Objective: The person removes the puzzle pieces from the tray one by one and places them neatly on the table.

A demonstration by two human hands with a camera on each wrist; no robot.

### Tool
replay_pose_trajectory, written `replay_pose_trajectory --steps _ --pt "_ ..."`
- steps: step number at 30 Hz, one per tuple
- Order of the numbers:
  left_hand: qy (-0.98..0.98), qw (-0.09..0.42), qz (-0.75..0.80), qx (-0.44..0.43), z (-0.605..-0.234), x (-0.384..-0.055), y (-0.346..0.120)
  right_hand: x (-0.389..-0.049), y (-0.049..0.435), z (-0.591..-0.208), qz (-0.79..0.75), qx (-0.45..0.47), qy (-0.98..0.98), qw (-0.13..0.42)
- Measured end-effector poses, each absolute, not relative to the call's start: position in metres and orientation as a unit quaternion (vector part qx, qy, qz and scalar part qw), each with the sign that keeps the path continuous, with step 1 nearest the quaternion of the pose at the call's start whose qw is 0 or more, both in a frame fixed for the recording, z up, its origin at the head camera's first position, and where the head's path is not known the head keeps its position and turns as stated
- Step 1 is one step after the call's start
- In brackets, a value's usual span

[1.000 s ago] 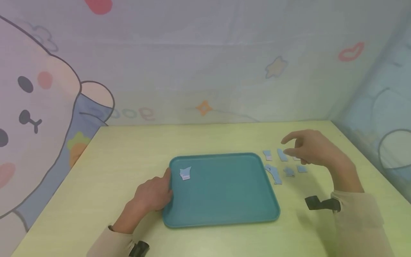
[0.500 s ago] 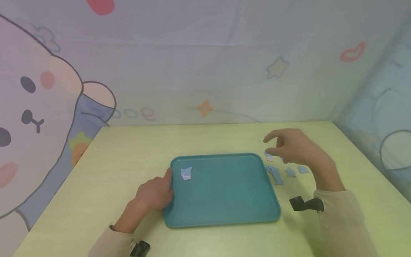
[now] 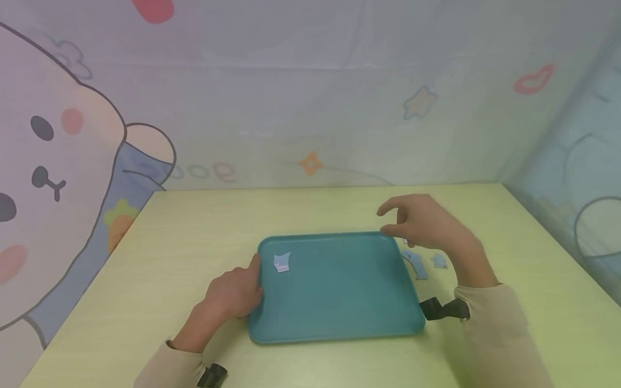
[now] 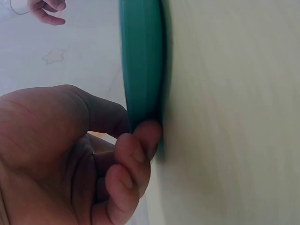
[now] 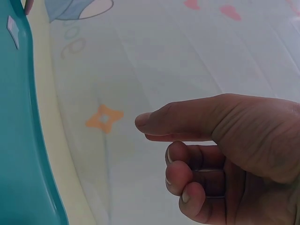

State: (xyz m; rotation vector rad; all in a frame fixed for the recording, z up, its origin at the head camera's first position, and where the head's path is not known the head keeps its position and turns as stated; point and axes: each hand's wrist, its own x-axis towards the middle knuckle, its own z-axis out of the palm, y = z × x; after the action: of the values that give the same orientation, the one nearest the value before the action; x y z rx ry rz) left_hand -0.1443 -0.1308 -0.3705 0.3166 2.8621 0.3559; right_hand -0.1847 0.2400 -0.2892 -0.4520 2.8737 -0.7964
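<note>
A teal tray (image 3: pixel 339 291) lies on the table. My left hand (image 3: pixel 233 293) grips its left rim; in the left wrist view the thumb reaches over the rim (image 4: pixel 143 61) and the curled fingertips meet its outer side. One flat, pale blue and white puzzle piece (image 3: pixel 282 262) rests near the tray's upper left corner. Above the far right corner hovers my right hand (image 3: pixel 429 223), index finger and thumb spread apart, the other fingers loosely bent. Nothing shows between those fingers in the right wrist view.
Beside the tray's right edge lie a long blue puzzle piece (image 3: pixel 416 264) and a smaller one (image 3: pixel 439 261). The right hand partly hides another piece. A printed cloth (image 3: pixel 271 108) stands behind the pale yellow table (image 3: pixel 218 215).
My right hand has moved left, from over the loose pieces to the tray's far right corner. The left hand keeps its hold on the tray, and the piece on it has stayed put.
</note>
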Motion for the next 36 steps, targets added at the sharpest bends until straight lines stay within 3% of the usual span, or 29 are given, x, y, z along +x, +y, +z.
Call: replay_pose_trajectory --steps 16,36 --pt "0.979 0.121 0.124 0.103 -0.371 -0.147 -0.131 -0.194 0.205 -0.296 -0.269 -0.191 0.941 0.075" --pt "0.98 0.119 0.125 0.099 -0.37 -0.146 -0.129 -0.211 0.155 -0.332 -0.225 -0.27 0.934 0.068"
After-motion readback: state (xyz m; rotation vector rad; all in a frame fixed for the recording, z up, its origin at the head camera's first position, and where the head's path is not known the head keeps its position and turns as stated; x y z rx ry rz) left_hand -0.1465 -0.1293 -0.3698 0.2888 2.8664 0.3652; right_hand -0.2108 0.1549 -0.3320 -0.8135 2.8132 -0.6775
